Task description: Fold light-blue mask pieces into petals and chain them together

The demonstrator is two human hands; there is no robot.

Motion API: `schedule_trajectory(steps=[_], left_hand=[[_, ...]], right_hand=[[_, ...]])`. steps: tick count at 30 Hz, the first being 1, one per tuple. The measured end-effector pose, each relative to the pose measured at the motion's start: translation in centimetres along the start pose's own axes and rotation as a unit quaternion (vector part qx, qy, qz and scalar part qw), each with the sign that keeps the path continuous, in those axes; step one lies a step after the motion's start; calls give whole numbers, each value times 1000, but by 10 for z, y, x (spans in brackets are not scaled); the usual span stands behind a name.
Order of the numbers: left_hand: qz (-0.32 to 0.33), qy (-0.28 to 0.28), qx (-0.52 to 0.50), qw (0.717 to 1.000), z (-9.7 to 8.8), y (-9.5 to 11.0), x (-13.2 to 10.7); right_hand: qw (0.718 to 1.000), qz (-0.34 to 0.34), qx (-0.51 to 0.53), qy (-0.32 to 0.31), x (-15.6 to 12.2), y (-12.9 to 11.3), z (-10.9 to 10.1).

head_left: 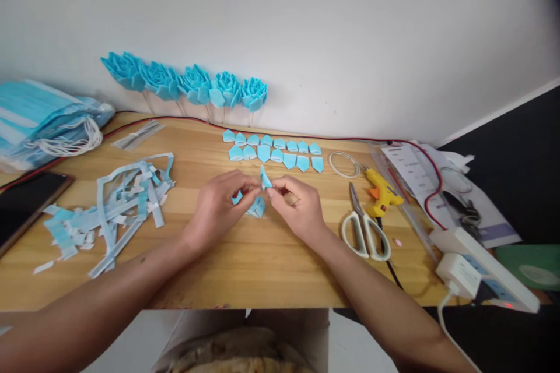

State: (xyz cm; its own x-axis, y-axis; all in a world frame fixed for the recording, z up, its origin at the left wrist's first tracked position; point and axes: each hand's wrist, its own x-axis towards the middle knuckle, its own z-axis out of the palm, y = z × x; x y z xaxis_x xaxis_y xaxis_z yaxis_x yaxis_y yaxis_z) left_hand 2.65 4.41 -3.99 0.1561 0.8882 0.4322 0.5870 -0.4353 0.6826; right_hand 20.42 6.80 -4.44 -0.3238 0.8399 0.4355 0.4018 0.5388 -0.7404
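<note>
My left hand [219,207] and my right hand [300,207] meet over the middle of the wooden table [245,262]. Both pinch one small blue piece of mask fabric [265,178] between thumb and fingertips, holding it just above the tabletop. A few more blue pieces [257,207] lie under and between my hands. Behind them, two rows of folded blue petals [273,151] are laid out on the table. Several finished blue fabric roses [192,84] lean against the white wall at the back.
A heap of cut blue strips and scraps [114,204] lies at the left, with a stack of face masks [39,122] and a dark phone [26,201] beyond. At the right are white scissors [365,230], a yellow glue gun [381,191], a tape ring [343,163], papers and a power strip [485,268].
</note>
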Motion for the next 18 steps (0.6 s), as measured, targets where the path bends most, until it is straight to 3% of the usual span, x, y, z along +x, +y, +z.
schedule_trajectory(steps=[12, 18], left_hand=[[-21, -16, -9, 1000, 2, 0, -1], [-46, -26, -23, 998, 2, 3, -1]], right_hand=[[993, -96, -65, 0, 0, 2, 1], [990, -108, -90, -15, -1, 3, 2]])
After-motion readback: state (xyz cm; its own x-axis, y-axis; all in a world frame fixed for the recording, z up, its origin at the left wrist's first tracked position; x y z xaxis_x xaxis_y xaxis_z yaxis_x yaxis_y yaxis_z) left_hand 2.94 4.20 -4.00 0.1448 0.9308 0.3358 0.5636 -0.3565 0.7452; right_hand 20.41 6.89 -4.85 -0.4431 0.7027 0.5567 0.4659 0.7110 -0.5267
